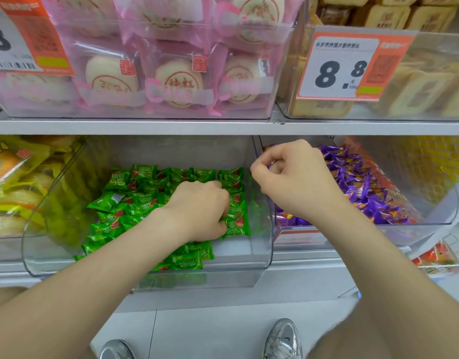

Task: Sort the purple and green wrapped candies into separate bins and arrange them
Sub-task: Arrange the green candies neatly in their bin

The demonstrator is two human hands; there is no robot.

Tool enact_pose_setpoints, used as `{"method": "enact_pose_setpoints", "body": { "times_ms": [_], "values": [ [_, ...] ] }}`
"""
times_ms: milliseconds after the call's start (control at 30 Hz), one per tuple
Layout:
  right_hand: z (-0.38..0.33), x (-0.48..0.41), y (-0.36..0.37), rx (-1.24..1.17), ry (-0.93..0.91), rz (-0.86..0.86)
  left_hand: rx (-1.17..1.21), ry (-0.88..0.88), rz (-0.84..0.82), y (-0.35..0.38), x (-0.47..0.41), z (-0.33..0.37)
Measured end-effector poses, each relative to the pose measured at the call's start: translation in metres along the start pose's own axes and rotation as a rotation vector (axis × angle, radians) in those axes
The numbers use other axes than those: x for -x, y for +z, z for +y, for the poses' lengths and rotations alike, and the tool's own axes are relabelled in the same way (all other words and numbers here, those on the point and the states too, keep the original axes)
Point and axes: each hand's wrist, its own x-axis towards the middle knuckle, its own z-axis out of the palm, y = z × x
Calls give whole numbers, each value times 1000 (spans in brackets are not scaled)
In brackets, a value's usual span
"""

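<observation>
Nearest you, your shoes (284,338) stood on the floor below the shelf edge (223,126), close enough that both forearms reached in without stretching. Your left hand (199,211) lay knuckles up in the left clear bin (259,255), fingers curled down and gripping the green candies (135,193) at the heap's right side, probably to gather and tidy them. Your right hand (293,182) hung over the right clear bin (443,203), just past the wall between the two, fingers bunched tight in a narrow pinch on what looked like a purple candy (271,165), held there as if for dropping among the purple candies (357,182) heaped below. Each colour sat in its own bin, so the sorting looked nearly done. Farther up, pink-wrapped pastries (179,84) and a price tag (339,71) filled the upper shelf
</observation>
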Motion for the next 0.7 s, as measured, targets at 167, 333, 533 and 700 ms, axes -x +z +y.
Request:
{"method": "enact_pose_setpoints", "body": {
  "times_ms": [167,333,533,700],
  "values": [
    [1,2,-1,2,-19,-8,-18,25,-64,-1,1,-3],
    [0,3,0,24,-20,-43,-2,62,-82,-2,-1,-6],
    [1,1,1,40,-32,-72,119,55,-78,-2,2,-14],
    [4,-2,1,45,-85,-97,589,26,-20,-16,19,-28]
  ]
}}
